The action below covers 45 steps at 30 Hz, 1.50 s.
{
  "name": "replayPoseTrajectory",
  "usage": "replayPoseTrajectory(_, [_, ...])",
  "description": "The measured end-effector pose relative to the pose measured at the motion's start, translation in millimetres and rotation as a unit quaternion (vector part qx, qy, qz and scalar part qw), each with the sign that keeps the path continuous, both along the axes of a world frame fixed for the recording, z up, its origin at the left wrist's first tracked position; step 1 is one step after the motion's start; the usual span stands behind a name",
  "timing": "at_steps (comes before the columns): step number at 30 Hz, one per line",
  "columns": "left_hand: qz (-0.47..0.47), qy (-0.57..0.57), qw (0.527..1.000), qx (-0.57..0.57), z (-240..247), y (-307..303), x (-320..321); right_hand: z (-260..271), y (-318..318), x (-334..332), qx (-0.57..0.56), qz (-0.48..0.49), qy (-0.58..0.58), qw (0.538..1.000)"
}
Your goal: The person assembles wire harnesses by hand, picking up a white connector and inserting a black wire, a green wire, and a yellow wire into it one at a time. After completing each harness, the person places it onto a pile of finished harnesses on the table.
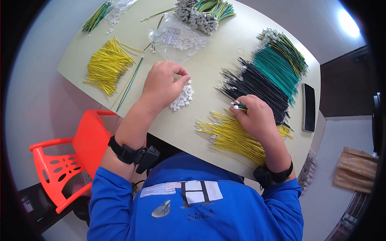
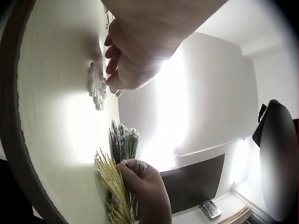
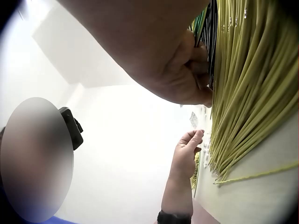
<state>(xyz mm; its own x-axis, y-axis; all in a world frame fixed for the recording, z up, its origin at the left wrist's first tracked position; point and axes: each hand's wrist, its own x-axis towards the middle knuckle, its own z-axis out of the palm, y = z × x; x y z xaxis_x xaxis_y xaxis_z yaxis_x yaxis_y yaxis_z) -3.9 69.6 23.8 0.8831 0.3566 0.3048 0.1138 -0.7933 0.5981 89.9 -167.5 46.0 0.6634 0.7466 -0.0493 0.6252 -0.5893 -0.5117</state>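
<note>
My left hand (image 1: 163, 83) is over a small pile of white plastic connector housings (image 1: 181, 99), its thumb and forefinger pinched together. A white connector housing (image 1: 189, 82) shows right at those fingertips. In the right wrist view the same left hand (image 3: 188, 148) has its thumb against the bent forefinger. My right hand (image 1: 255, 114) holds a few wires (image 1: 240, 106) between thumb and fingers, with white connectors on their ends; most of their length is hidden by the hand. Beneath it lie yellow wires (image 1: 227, 134), with black wires (image 1: 261, 86) just beyond.
Green wires (image 1: 275, 66) and a phone (image 1: 309, 107) lie at the right. A plastic bag of white housings (image 1: 189, 42) and a bundle of connectored wires (image 1: 205, 16) are at the back. More yellow wires (image 1: 106, 66) lie left, near a red chair (image 1: 86, 140).
</note>
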Motion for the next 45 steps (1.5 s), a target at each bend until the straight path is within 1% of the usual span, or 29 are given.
replayPoseTrajectory(3, [0.033, 0.077, 0.996, 0.037, 7, -9, 3, -3, 0, 1, 0.000, -0.001, -0.002, 1.000])
replayPoseTrajectory(4, [0.033, 0.077, 0.996, 0.037, 8, -9, 4, -3, 0, 1, 0.009, -0.004, -0.005, 1.000])
replayPoseTrajectory(7, [0.038, 0.130, 0.990, 0.031, 9, -10, 7, -2, 1, 1, 0.028, -0.008, -0.012, 1.000])
replayPoseTrajectory(10, [0.016, 0.123, 0.992, 0.023, 6, -6, 8, 1, 0, 4, 0.117, -0.012, -0.029, 0.993])
replayPoseTrajectory(11, [0.004, 0.119, 0.993, 0.020, 6, -6, 8, 0, -1, 4, 0.118, -0.011, -0.029, 0.993])
replayPoseTrajectory(12, [0.005, 0.118, 0.993, 0.020, 7, -6, 8, -2, -1, 5, 0.150, -0.018, 0.024, 0.988])
replayPoseTrajectory(14, [-0.003, 0.080, 0.989, -0.122, 9, -9, 7, -4, -3, 4, 0.212, -0.033, 0.131, 0.968])
replayPoseTrajectory(15, [-0.007, 0.061, 0.979, -0.192, 10, -12, 6, -3, -3, 3, 0.212, -0.034, 0.131, 0.968])
replayPoseTrajectory(16, [-0.007, 0.061, 0.979, -0.193, 9, -15, 5, 1, -3, 2, 0.214, -0.015, 0.107, 0.971])
replayPoseTrajectory(17, [-0.040, 0.036, 0.952, -0.301, 9, -20, 5, 5, -3, 2, 0.216, 0.004, 0.083, 0.973])
replayPoseTrajectory(18, [-0.072, 0.011, 0.912, -0.404, 9, -25, 4, 7, -3, 1, 0.217, 0.023, 0.058, 0.974])
replayPoseTrajectory(19, [-0.103, -0.015, 0.858, -0.502, 8, -29, 4, 7, -2, 1, 0.216, 0.023, 0.058, 0.974])
replayPoseTrajectory(20, [-0.103, -0.015, 0.858, -0.503, 8, -33, 3, 7, -2, 0, 0.216, 0.031, 0.060, 0.974])
replayPoseTrajectory(23, [-0.148, 0.028, 0.816, -0.558, 7, -46, 0, 9, -3, -2, 0.214, 0.045, 0.063, 0.974])
replayPoseTrajectory(27, [-0.157, 0.045, 0.800, -0.577, 1, -55, -3, 13, -1, -5, 0.190, 0.029, 0.073, 0.979])
replayPoseTrajectory(31, [-0.169, 0.057, 0.801, -0.571, -7, -58, -5, 14, -1, -5, 0.171, 0.014, 0.075, 0.982])
replayPoseTrajectory(34, [-0.173, 0.055, 0.791, -0.584, -8, -59, -5, 10, -1, -3, 0.173, 0.052, 0.011, 0.984])
replayPoseTrajectory(38, [-0.178, 0.038, 0.782, -0.596, -10, -60, -5, 5, 1, -3, 0.194, 0.045, 0.051, 0.979])
replayPoseTrajectory(40, [-0.180, 0.029, 0.780, -0.599, -10, -60, -5, 6, 0, -3, 0.186, 0.044, 0.056, 0.980])
replayPoseTrajectory(43, [-0.179, 0.063, 0.788, -0.585, -9, -59, -5, 7, 0, -4, 0.172, 0.039, 0.067, 0.982])
replayPoseTrajectory(45, [-0.179, 0.062, 0.786, -0.588, -8, -60, -5, 9, 0, -5, 0.174, 0.032, 0.059, 0.982])
